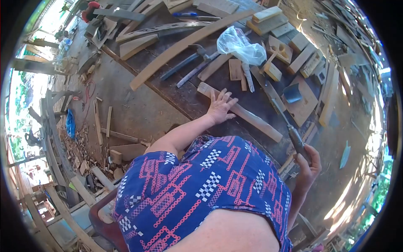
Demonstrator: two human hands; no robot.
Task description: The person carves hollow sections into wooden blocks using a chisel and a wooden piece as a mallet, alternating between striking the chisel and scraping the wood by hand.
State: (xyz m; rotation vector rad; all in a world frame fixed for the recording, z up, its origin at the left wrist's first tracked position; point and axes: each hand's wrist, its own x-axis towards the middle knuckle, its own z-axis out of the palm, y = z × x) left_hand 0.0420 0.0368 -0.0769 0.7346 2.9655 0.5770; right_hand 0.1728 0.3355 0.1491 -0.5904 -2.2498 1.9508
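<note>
My left hand lies with spread fingers across a long narrow piece of wood, pressing it against the dark tabletop. In my right hand is what looks like a chisel, with a dark handle and a slim metal shaft. My fingers wrap round the handle, and the shaft points up and away to the left, apart from the wood under my left hand. Near the far side of that wood lie a hammer and a long thin rod.
A clear plastic bag rests among several wood blocks. One long curved strip of wood crosses the table. At right is a dark curved piece on a flat board. Wood scraps litter the ground at left.
</note>
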